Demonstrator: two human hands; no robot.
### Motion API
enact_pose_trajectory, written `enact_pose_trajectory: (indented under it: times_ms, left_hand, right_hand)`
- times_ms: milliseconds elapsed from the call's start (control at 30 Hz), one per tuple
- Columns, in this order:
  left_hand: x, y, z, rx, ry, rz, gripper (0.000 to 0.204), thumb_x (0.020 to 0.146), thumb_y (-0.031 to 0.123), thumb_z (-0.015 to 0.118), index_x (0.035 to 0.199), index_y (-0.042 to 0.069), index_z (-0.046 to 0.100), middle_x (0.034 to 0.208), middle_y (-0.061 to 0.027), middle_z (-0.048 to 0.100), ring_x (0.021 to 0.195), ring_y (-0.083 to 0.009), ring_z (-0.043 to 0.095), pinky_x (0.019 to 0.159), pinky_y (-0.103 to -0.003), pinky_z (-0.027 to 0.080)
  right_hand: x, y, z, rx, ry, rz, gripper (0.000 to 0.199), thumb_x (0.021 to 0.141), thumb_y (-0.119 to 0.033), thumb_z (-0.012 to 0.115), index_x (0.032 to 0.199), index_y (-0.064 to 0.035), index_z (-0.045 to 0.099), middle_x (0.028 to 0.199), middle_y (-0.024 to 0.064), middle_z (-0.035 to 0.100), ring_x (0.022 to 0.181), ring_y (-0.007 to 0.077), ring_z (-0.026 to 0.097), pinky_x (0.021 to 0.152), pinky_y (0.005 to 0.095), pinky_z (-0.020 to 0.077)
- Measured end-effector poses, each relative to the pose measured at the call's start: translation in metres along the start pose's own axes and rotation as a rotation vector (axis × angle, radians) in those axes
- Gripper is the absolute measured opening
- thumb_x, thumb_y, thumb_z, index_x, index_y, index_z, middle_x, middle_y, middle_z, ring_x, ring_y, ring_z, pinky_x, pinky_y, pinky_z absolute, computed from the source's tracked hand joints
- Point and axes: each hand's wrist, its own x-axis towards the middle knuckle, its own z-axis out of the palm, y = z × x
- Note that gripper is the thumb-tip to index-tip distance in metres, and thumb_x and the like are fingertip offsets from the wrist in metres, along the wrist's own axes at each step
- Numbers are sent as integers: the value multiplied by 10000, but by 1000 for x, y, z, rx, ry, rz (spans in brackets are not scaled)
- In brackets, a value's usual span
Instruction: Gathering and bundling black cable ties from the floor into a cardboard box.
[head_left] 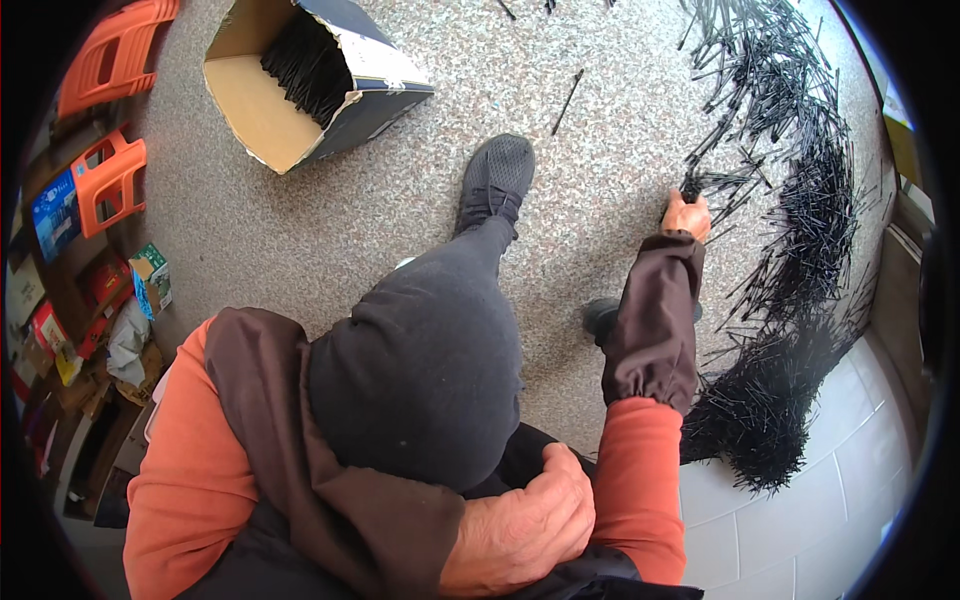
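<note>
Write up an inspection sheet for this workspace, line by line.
Surface: speckled stone floor, white tiles at lower right.
Job's things: black sticks strewn in a wide band at the right; more in a tipped open cardboard box.
Clutter: one stray stick near the shoe.
Hands: right hand grips a few sticks; left hand rests closed on the lap.
Cables: nothing seen.
Surroundings: orange plastic stools, packages and boxes at left.

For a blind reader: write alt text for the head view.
A seated person's right hand reaches down to grip thin black sticks piled across a speckled floor; the left hand rests on the lap. An open cardboard box of sticks lies ahead.
</note>
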Motion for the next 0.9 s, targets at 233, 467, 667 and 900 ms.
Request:
enact_pose_trajectory:
  times_ms: [233, 467, 667, 900]
  left_hand:
    - [2, -2, 0, 7, -26, 10, 314, 807, 219, 435, 1008, -15, 493, 877, -145, 547, 798, -266, 565, 761, -356, 437]
    - [3, -4, -1, -5, -35, 13, 321, 805, 216, 434, 1016, -18, 497, 886, -150, 543, 802, -268, 564, 756, -350, 442]
    - [5, -3, -1, -22, -69, -10, 316, 805, 204, 434, 1023, -16, 497, 897, -149, 541, 810, -269, 563, 757, -348, 446]
    - [7, 0, -1, -65, -39, -54, 314, 804, 207, 438, 1019, -14, 498, 887, -144, 546, 809, -267, 567, 762, -347, 444]
  right_hand:
    - [8, 25, 34, -74, -71, -114, 389, 615, -316, 618, 882, -33, 616, 765, 196, 618, 740, 347, 594, 683, 388, 451]
    - [49, 20, -29, -295, 41, -70, 471, 687, -237, 580, 1149, -235, 490, 829, 160, 625, 787, 336, 597, 693, 415, 453]
    - [69, 12, -45, -599, -208, -205, 562, 749, -135, 488, 1281, -268, 365, 924, 189, 611, 870, 364, 585, 741, 442, 448]
    - [15, -9, -15, -577, -317, -163, 273, 718, -235, 562, 945, -86, 597, 915, 221, 609, 885, 372, 581, 764, 427, 453]
